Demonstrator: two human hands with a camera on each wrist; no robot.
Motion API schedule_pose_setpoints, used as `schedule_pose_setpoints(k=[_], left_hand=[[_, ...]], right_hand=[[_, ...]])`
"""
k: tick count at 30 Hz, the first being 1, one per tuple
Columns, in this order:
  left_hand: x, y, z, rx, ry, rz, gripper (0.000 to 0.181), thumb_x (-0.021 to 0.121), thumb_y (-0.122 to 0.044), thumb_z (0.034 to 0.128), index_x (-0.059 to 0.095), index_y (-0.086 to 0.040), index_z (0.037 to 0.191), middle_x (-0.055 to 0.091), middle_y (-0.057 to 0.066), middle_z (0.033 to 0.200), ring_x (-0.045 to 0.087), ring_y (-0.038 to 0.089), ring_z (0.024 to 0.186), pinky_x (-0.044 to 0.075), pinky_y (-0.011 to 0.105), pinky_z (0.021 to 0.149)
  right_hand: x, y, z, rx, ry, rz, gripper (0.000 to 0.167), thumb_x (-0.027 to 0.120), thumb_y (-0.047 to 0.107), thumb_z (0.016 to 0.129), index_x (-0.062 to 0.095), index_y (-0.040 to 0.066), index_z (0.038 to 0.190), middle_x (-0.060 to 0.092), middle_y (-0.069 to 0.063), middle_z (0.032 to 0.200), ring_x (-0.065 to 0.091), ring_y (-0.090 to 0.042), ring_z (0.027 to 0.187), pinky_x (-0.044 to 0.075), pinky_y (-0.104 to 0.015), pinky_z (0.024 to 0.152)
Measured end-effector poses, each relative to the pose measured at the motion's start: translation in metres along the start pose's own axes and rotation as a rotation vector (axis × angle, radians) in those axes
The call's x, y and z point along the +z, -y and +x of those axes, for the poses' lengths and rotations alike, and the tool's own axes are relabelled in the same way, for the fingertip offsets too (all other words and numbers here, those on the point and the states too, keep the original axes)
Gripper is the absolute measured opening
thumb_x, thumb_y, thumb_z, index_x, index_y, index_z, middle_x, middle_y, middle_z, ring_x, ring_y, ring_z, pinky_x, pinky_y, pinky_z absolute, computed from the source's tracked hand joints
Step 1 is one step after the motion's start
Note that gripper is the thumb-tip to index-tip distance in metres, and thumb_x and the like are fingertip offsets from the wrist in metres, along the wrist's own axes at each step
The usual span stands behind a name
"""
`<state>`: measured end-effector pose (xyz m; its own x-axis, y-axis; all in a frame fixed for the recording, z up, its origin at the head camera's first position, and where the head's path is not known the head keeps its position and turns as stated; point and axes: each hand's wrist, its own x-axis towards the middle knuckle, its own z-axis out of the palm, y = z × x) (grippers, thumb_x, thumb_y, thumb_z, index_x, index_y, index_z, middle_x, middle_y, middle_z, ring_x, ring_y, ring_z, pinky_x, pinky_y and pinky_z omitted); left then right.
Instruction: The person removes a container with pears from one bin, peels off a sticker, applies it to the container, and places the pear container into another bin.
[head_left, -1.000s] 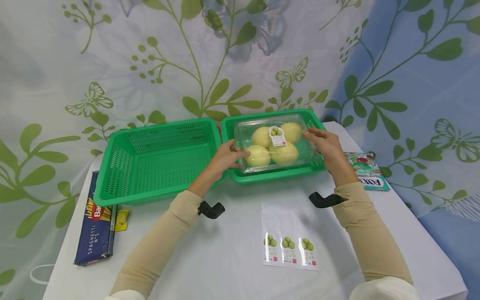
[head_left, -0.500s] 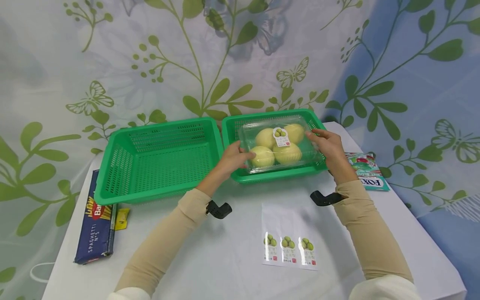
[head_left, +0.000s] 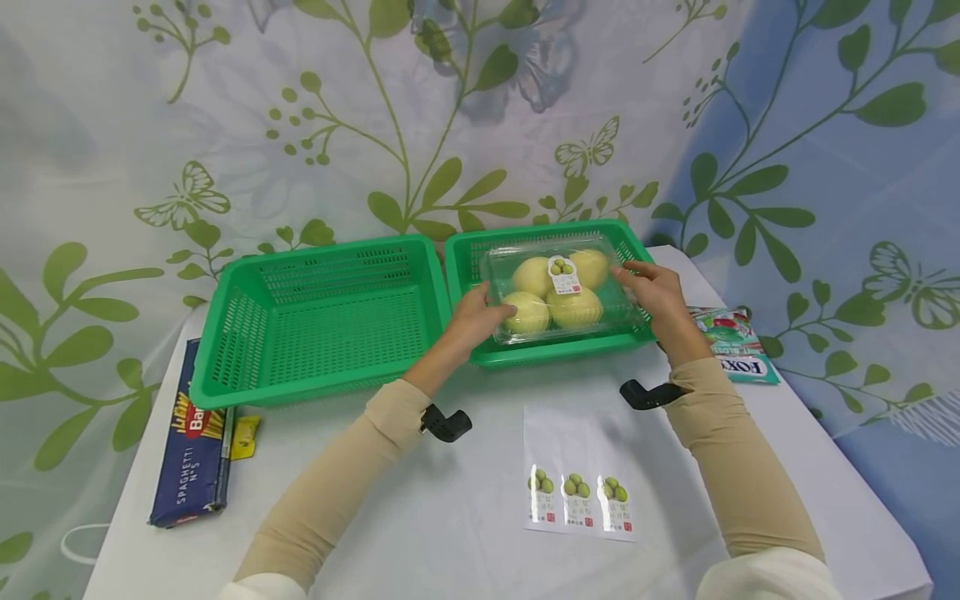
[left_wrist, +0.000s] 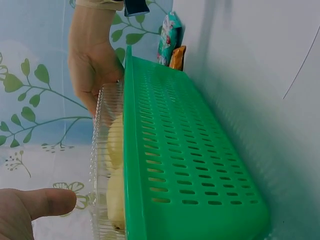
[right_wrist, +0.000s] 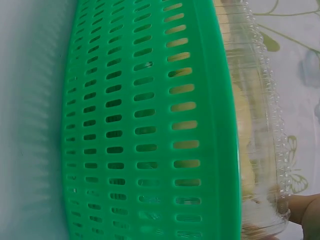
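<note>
A clear plastic fruit box [head_left: 618,312] holds several pale yellow fruits [head_left: 577,307] under a lid with a white label [head_left: 564,275]. It sits in the right green basket [head_left: 525,359], its top above the rim in both wrist views. My left hand [head_left: 474,321] holds the box's left side, thumb over the lid's edge and fingers partly hidden behind. In the left wrist view the thumb [left_wrist: 52,201] is straight, close beside the lid. My right hand [head_left: 658,296] holds the right side, its fingertips at the lid's edge.
Left of this basket stands another green basket [head_left: 285,390]. A spaghetti box [head_left: 187,467] and a small yellow packet [head_left: 244,437] lie by it. A label sheet [head_left: 573,450] lies in front, and a Fox's bag [head_left: 738,346] to the right. A patterned curtain [head_left: 465,108] hangs behind.
Both hands have lowered the fruit box into the right basket and shifted it slightly right. My left hand has moved right with it. Little has changed in the last half second.
</note>
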<state>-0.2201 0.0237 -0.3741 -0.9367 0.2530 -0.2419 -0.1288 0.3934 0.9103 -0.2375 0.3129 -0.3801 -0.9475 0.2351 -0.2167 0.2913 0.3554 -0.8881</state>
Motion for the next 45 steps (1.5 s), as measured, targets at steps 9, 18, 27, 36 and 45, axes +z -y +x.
schedule_pose_setpoints(k=[9, 18, 27, 36, 45], left_hand=[[0.005, 0.001, 0.003, -0.009, 0.002, -0.027, 0.076, 0.06, -0.025, 0.0993, 0.019, -0.01, 0.162, 0.031, 0.019, 0.162, 0.032, 0.037, 0.15, 0.036, 0.056, 0.12], [0.008, 0.002, 0.004, -0.008, -0.005, -0.034, 0.076, 0.059, -0.024, 0.099, 0.019, -0.01, 0.162, 0.025, 0.015, 0.167, 0.026, 0.036, 0.153, 0.032, 0.055, 0.123], [0.017, 0.004, 0.007, -0.043, -0.002, -0.083, 0.08, 0.06, -0.024, 0.0962, 0.016, -0.007, 0.162, 0.017, 0.013, 0.169, 0.018, 0.035, 0.156, 0.023, 0.055, 0.127], [0.021, 0.006, 0.011, -0.064, 0.038, -0.079, 0.08, 0.059, -0.023, 0.0972, 0.015, -0.004, 0.161, 0.016, 0.015, 0.169, 0.016, 0.035, 0.157, 0.02, 0.054, 0.128], [0.021, 0.007, 0.011, -0.057, 0.028, -0.045, 0.082, 0.06, -0.024, 0.0961, 0.015, -0.004, 0.161, 0.017, 0.015, 0.169, 0.016, 0.035, 0.157, 0.021, 0.053, 0.128]], right_hand=[[0.001, -0.004, 0.003, -0.016, 0.004, -0.01, 0.069, 0.053, 0.045, 0.102, 0.034, 0.009, 0.157, 0.02, -0.019, 0.167, 0.022, -0.04, 0.153, 0.028, -0.058, 0.123], [0.002, -0.005, 0.004, -0.012, 0.019, -0.029, 0.069, 0.051, 0.046, 0.103, 0.033, 0.009, 0.158, 0.019, -0.019, 0.167, 0.024, -0.042, 0.152, 0.028, -0.061, 0.122], [0.001, -0.009, 0.008, -0.007, 0.028, -0.098, 0.064, 0.049, 0.039, 0.105, 0.032, 0.007, 0.157, 0.02, -0.023, 0.166, 0.023, -0.046, 0.152, 0.025, -0.063, 0.123], [0.0, -0.013, 0.014, 0.013, 0.058, -0.181, 0.062, 0.045, 0.037, 0.106, 0.029, 0.008, 0.159, 0.014, -0.027, 0.166, 0.023, -0.05, 0.15, 0.027, -0.067, 0.12], [0.003, -0.017, 0.017, -0.013, 0.099, -0.285, 0.059, 0.041, 0.033, 0.108, 0.028, 0.005, 0.158, 0.022, -0.031, 0.162, 0.03, -0.05, 0.146, 0.033, -0.065, 0.117]])
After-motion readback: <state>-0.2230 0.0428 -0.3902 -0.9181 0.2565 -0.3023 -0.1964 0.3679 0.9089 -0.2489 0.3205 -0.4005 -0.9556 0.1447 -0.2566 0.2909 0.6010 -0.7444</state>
